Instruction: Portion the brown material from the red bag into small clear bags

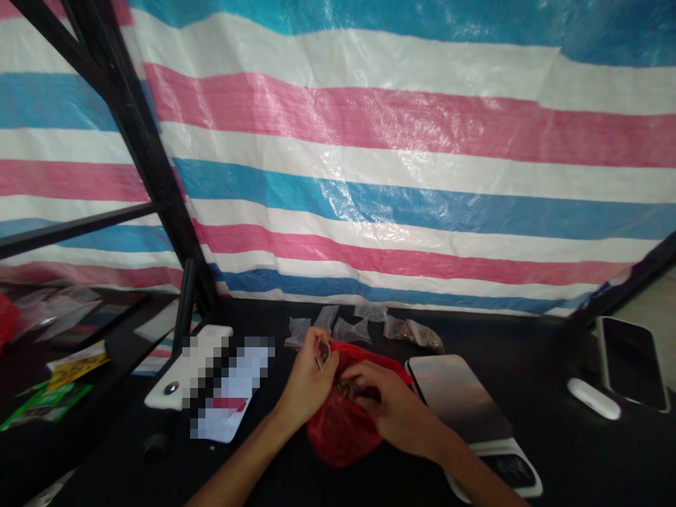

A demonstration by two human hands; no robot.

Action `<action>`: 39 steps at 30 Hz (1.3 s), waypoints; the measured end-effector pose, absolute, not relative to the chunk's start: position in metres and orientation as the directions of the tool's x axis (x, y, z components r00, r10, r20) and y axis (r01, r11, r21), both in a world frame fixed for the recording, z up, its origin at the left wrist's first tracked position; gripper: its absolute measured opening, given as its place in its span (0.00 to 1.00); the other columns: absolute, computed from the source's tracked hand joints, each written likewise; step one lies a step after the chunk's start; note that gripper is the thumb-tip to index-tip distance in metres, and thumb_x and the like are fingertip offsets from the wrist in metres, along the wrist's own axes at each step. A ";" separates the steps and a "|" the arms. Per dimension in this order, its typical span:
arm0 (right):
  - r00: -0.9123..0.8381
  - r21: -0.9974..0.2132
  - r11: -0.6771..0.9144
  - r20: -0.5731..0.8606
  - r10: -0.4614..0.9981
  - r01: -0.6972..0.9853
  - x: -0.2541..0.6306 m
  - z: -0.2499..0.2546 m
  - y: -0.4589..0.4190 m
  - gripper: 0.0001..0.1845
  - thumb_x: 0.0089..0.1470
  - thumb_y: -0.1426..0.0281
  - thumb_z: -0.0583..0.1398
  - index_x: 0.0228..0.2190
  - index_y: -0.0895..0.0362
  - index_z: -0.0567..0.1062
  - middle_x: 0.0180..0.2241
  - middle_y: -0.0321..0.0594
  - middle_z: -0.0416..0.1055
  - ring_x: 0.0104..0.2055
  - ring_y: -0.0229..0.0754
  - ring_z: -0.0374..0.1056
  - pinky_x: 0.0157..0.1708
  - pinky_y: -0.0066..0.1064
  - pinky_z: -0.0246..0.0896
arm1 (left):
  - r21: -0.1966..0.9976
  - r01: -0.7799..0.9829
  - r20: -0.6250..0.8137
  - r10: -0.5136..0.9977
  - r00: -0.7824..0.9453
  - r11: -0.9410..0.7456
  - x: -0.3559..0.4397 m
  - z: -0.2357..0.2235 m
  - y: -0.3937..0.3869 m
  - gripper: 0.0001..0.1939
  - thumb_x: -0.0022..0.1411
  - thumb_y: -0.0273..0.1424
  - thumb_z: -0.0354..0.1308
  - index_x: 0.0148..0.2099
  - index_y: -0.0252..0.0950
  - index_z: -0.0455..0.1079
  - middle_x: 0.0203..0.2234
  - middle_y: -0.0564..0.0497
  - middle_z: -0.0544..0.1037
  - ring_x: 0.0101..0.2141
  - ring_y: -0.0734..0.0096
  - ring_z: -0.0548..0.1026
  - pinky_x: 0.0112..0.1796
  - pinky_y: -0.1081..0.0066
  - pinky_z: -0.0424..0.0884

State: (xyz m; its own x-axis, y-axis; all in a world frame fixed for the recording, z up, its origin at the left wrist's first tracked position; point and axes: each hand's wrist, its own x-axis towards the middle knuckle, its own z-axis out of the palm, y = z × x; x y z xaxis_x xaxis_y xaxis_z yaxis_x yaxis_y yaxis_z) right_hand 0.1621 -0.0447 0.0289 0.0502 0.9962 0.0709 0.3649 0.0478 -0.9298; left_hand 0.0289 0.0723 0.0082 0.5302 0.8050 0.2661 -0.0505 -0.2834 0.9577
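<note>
My left hand (311,373) is closed around a small clear plastic bag (323,354), its mouth held apart and brown bits showing inside. Below and to the right of it lies a red plastic bag (343,436), its top spread wide. My right hand (388,401) reaches into that red bag with fingers curled at small brown pieces (346,389); how many it grips is hidden. Behind my hands, several flat clear bags (351,329) lie on the black table, and a filled clear bag (422,336) with brown contents rests at their right end.
A kitchen scale (459,391) with a metal plate stands right of the red bag. Farther right are a white case (593,398) and a phone (634,362). A white device (211,341) sits to the left. Behind the table (528,345) hangs a striped sheet (396,176) beside a black frame (148,162).
</note>
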 end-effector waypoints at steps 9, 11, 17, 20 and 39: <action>0.002 -0.996 0.080 0.080 0.997 0.050 0.177 0.028 -0.041 0.14 0.51 0.76 0.63 0.42 0.55 0.72 0.39 0.38 0.76 0.45 0.42 0.74 0.47 0.36 0.65 | 0.966 -0.097 0.247 0.752 0.611 -0.239 0.023 0.024 0.065 0.11 0.59 0.31 0.60 0.40 0.40 0.59 0.29 0.59 0.61 0.30 0.74 0.64 0.33 0.73 0.62; -0.034 -0.992 0.124 0.123 0.992 0.015 0.180 0.035 -0.042 0.13 0.54 0.73 0.64 0.42 0.55 0.72 0.39 0.37 0.75 0.43 0.41 0.73 0.46 0.34 0.65 | 0.966 -0.129 0.251 0.700 0.668 -0.223 0.020 0.030 0.064 0.12 0.59 0.33 0.61 0.41 0.39 0.61 0.30 0.58 0.63 0.31 0.74 0.64 0.35 0.73 0.63; -0.020 -0.985 0.172 0.172 0.985 -0.019 0.183 0.051 -0.046 0.15 0.59 0.63 0.65 0.46 0.53 0.71 0.42 0.39 0.76 0.45 0.42 0.73 0.47 0.35 0.65 | 0.976 -0.136 0.215 0.661 0.719 -0.170 0.017 0.041 0.065 0.14 0.63 0.41 0.61 0.40 0.37 0.66 0.30 0.56 0.67 0.32 0.73 0.67 0.35 0.73 0.63; 0.036 -0.978 0.210 0.211 0.977 0.021 0.184 0.050 -0.046 0.16 0.60 0.60 0.64 0.47 0.52 0.71 0.45 0.41 0.75 0.47 0.43 0.73 0.49 0.37 0.66 | 0.978 -0.138 0.209 0.668 0.714 -0.159 0.018 0.039 0.064 0.15 0.63 0.43 0.61 0.40 0.36 0.68 0.29 0.54 0.69 0.31 0.72 0.68 0.34 0.73 0.64; -0.085 -0.447 0.417 0.595 0.799 0.791 0.175 0.043 -0.056 0.26 0.65 0.76 0.54 0.61 0.44 0.68 0.56 0.42 0.72 0.57 0.45 0.70 0.58 0.37 0.68 | 0.964 -0.042 0.200 0.609 0.768 -0.264 0.021 0.025 0.058 0.18 0.52 0.33 0.72 0.43 0.37 0.70 0.37 0.51 0.77 0.37 0.66 0.73 0.38 0.70 0.69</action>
State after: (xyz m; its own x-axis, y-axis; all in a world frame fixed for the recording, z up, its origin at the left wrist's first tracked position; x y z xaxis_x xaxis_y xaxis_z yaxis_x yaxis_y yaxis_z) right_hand 0.1751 -0.0561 0.0431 -0.0846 0.7990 0.5954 0.7910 0.4172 -0.4474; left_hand 0.0205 0.0580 0.0246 0.7677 0.6087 0.2002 -0.0416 -0.2644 0.9635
